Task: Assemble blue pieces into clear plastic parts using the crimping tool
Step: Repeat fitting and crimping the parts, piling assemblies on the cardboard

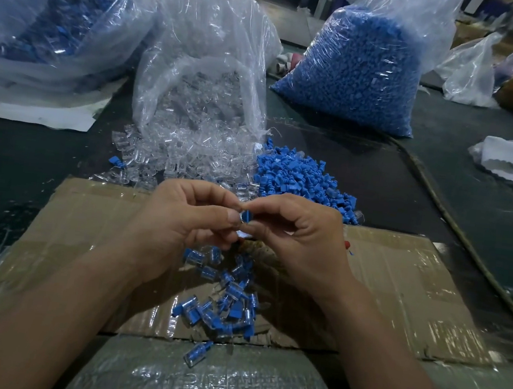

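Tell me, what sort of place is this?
Probably a small factory's hand-assembly bench: a bulk bag of blue pieces and a bag of clear parts on the table, and a heap of assembled parts on cardboard.

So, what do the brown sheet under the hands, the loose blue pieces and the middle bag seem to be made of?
The brown sheet looks like cardboard, matte, with glossy clear tape strips that reflect light. The loose blue pieces seem moulded plastic, opaque and matte, all alike in shape. The middle bag looks like thin clear plastic film: it wrinkles and shines.
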### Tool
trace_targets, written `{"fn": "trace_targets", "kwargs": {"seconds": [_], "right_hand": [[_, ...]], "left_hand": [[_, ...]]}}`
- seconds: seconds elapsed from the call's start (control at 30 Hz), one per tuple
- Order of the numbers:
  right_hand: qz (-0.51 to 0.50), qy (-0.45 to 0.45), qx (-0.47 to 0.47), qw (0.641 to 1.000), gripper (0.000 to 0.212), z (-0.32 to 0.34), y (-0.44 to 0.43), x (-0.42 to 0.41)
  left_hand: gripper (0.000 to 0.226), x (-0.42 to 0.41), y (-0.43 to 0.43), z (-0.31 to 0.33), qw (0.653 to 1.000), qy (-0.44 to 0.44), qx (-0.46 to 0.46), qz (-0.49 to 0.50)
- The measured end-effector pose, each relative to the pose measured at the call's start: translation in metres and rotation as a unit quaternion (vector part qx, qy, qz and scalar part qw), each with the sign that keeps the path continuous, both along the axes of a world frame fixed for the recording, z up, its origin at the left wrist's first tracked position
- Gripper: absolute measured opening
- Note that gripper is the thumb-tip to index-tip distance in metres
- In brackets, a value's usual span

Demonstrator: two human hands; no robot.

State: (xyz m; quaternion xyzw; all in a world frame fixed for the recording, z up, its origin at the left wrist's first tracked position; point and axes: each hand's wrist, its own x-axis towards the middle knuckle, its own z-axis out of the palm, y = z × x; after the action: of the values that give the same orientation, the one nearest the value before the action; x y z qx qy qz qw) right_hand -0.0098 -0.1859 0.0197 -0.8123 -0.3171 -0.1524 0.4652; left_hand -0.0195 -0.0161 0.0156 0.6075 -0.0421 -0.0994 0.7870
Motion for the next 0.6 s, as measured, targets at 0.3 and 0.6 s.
{"fn": "trace_targets", "kwargs": {"seconds": [0.3,0.6], "right_hand": [[0.006,-0.025,-0.025,0.999,0.022,0.001,0.001,0.000],[-0.111,0.201,-0.123,0.965,0.029,0.018,-0.039,0.013]], "left_hand": [[0.009,0.000,-0.001,0.001,1.000,-0.001,0.025,-0.006],[0.013,0.005,0.005,-0.002,0.999,-0.003,-0.019,0.045]]}}
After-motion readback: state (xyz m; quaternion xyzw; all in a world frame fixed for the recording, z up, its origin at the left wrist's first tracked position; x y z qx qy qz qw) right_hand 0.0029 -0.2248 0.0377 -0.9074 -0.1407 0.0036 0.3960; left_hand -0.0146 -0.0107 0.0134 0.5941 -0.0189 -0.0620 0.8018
